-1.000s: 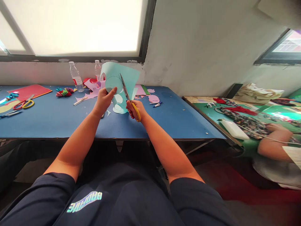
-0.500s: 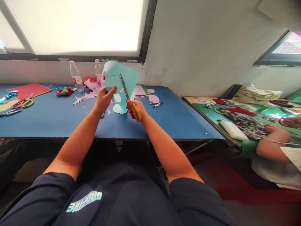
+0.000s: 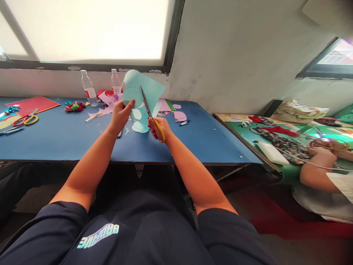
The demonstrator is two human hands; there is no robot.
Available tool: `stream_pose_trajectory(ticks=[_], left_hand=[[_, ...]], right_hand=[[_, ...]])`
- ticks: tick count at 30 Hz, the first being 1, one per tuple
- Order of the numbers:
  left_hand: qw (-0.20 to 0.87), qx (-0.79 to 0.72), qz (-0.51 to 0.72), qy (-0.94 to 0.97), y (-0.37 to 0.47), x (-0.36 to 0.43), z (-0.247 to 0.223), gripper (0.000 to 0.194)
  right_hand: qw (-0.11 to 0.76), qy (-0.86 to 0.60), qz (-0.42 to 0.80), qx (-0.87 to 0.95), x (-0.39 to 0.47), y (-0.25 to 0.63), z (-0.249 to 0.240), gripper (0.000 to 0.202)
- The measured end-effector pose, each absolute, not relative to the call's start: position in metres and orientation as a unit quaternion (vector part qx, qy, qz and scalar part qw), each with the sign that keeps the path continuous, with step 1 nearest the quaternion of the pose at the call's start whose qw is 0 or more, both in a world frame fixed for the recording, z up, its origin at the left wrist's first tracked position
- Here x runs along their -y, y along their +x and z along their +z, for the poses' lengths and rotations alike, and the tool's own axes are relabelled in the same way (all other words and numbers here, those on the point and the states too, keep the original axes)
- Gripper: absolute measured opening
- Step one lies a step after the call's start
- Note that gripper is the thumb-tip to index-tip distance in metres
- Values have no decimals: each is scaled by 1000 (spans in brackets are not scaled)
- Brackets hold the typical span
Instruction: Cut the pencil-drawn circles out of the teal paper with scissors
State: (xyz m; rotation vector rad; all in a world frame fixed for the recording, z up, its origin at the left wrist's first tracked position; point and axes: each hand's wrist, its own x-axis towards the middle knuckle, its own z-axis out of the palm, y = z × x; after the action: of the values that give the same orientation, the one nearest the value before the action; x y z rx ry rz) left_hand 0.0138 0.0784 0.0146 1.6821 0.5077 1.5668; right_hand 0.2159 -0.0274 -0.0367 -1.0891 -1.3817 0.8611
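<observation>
A light blue sheet of paper (image 3: 151,86) with a drawn circle is held up over the blue table (image 3: 190,147). My left hand (image 3: 121,114) pinches it at the lower left, thumb on the circle. My right hand (image 3: 160,129) is wrapped round the yellow handles of a pair of scissors (image 3: 145,101), whose blades point up and lie at the right side of the circle. Below the sheet, a round light blue cut-out (image 3: 140,127) rests on the table. Whether the blades are apart is hard to make out.
Two plastic bottles (image 3: 90,92) stand by the wall. At left are another pair of scissors (image 3: 26,119), red paper (image 3: 38,105) and pens (image 3: 12,131). Pink paper circles (image 3: 180,116) and a pen (image 3: 184,123) lie right of my hands. A co-worker's arm (image 3: 317,167) reaches over a green table.
The paper and scissors have barely moved; the sheet is tilted slightly differently in my left hand. The co-worker's hands have shifted at the right.
</observation>
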Motion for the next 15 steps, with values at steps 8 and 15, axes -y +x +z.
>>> stream_pose_trajectory(ticks=[8, 15], left_hand=[[384, -197, 621, 655, 13, -84, 13, 79], [382, -191, 627, 652, 14, -86, 10, 81]], right_hand=[[558, -463, 366, 583, 27, 216, -38, 96], [561, -460, 363, 585, 27, 216, -39, 95]])
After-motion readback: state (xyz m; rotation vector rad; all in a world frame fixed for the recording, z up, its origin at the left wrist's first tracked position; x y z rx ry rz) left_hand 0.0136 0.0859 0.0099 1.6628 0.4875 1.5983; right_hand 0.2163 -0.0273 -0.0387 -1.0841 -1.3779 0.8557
